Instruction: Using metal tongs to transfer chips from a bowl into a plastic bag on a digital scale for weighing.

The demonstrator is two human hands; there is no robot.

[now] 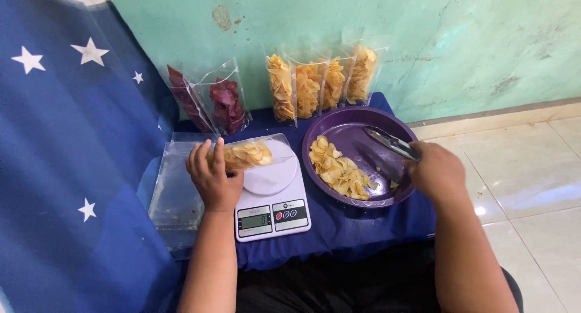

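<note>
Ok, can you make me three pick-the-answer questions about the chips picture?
1. Where are the loose chips?
A. in the purple bowl
B. on the floor
C. on the scale

2. How many bags of yellow chips lean on the wall?
A. one
B. four
C. nine

3. What is the right hand holding?
A. nothing
B. a spoon
C. metal tongs

Answers: 1 A, they lie heaped in the bowl. 2 B, four stand side by side. 3 C, the tongs stick out of the closed hand. The left hand holds a bag of chips.
</note>
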